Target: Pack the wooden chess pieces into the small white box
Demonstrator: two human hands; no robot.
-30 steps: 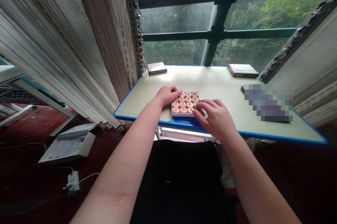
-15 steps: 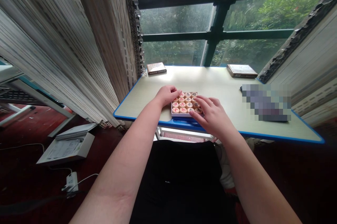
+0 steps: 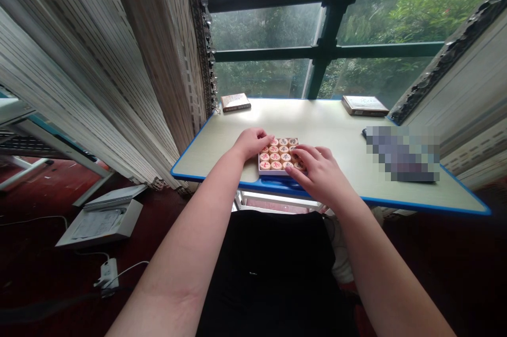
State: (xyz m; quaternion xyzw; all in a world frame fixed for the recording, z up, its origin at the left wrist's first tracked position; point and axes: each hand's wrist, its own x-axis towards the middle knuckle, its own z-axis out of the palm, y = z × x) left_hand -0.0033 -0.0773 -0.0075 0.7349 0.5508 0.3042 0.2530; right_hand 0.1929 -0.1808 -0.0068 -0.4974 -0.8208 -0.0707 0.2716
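Observation:
A shallow white box (image 3: pixel 271 172) of round wooden Chinese chess pieces (image 3: pixel 274 157) sits at the front edge of the table, the pieces in tidy rows with red and dark characters. My left hand (image 3: pixel 253 142) is at the box's far left corner, its fingers curled and its tips touching the corner and a piece there. Over the right side of the box lies my right hand (image 3: pixel 319 168), fingers spread apart, thumb near the front wall and fingertips on the right-hand pieces. It covers some of those pieces and the box's right wall.
The pale table (image 3: pixel 214 152) has a blue rim. A small flat box (image 3: pixel 236 102) lies at its back left, another flat box (image 3: pixel 364 106) at the back right. A blurred-out dark object (image 3: pixel 402 155) rests on the right. Curtains (image 3: pixel 158 62) hang beside the window.
Both hands keep nearly the same place on the box and pieces. The whole view has shifted very slightly.

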